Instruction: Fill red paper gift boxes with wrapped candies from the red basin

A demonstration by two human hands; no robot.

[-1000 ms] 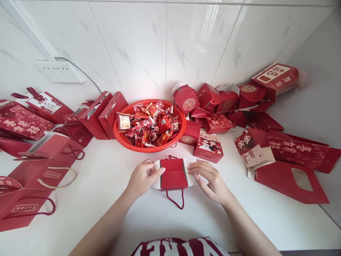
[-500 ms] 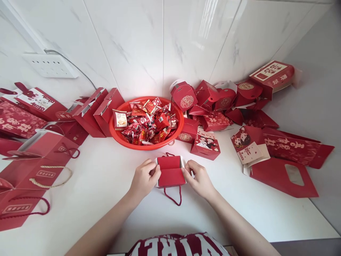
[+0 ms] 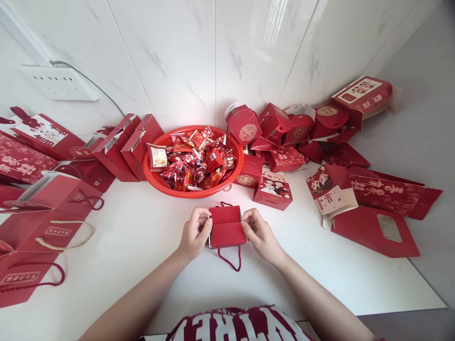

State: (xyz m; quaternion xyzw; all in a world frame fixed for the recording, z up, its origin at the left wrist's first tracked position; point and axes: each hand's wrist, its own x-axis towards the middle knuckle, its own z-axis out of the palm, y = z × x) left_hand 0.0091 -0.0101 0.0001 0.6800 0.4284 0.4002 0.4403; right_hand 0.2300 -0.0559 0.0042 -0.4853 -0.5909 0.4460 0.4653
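A small red gift box (image 3: 228, 233) with dark red cord handles stands on the white table in front of me. Its two red top flaps lean inward and meet along a line across the middle. My left hand (image 3: 196, 232) pinches the left edge of the box between thumb and fingers. At the right edge, my right hand (image 3: 259, 233) does the same, thumb on the near flap's corner. The inside of the box is hidden beneath the flaps. Just beyond it sits a red plastic basin (image 3: 167, 190) full of wrapped sweets (image 3: 199, 161).
Red gift boxes with rope handles (image 3: 39, 232) line the left side. More red boxes (image 3: 245, 128) are piled behind on the right, with opened cartons (image 3: 369, 229) nearer the table's right edge. A socket strip (image 3: 59, 83) is on the tiled wall.
The box's top flaps have come down lower, and the pale side flaps that showed at both ends are mostly covered. Both hands stay at the box's sides. The view has shifted slightly.
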